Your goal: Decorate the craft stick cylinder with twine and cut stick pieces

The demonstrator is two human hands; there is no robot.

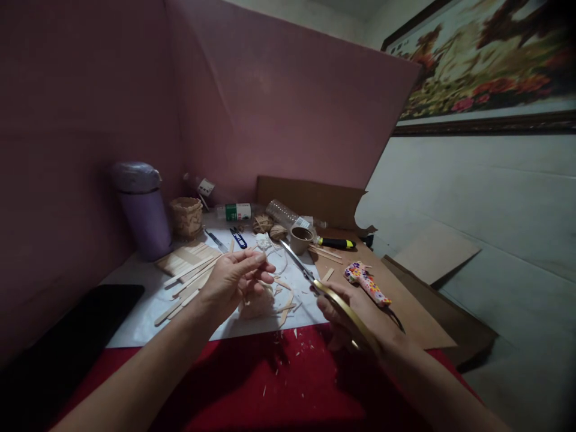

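Scissors (333, 294), one pair, gripped by right hand (365, 308); left hand (234, 277), thumb pressed to forefinger; twine balls (262, 224), two.

Dim light here, and the corners are being swallowed by darkness. The pink wall (67, 120) is sunk in murky shade at far left, while the white paper (135, 324) is picked out more brightly. Soft shadows are thrown across the red cloth (270, 384); a glint is caught on the scissors (344, 306). The framed picture (495, 72) is skewed by wide-angle distortion, and small details are softened.
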